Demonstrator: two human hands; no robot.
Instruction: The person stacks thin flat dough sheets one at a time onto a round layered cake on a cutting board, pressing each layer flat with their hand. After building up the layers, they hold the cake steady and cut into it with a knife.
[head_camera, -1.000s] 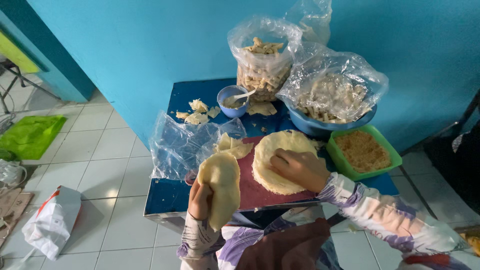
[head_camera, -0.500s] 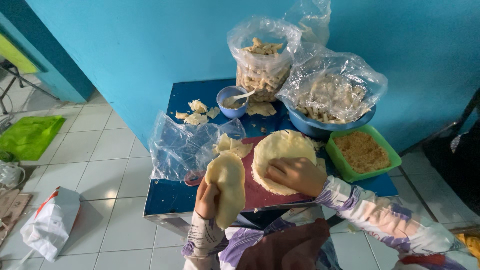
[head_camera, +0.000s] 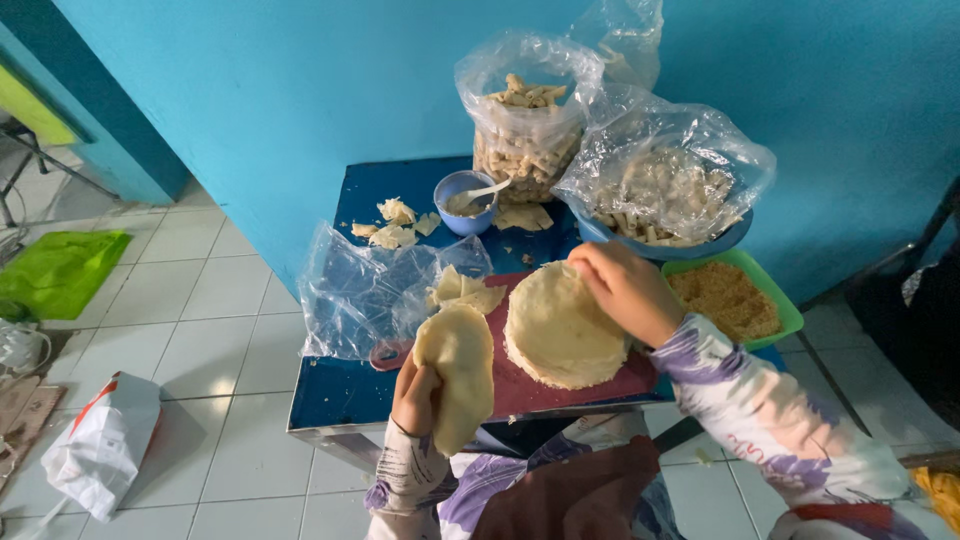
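On the blue desk (head_camera: 330, 400) a stack of round wrappers (head_camera: 560, 335) sits on the red board (head_camera: 530, 385). The right hand (head_camera: 625, 290) rests curled on its far edge — peel slowly. The left hand (head_camera: 415, 385) pinches one loose wrapper (head_camera: 457, 370) — fingers light.

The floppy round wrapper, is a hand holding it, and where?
Yes. The left hand holds one pale round wrapper by its left edge. The right hand touches the far edge of the wrapper stack.
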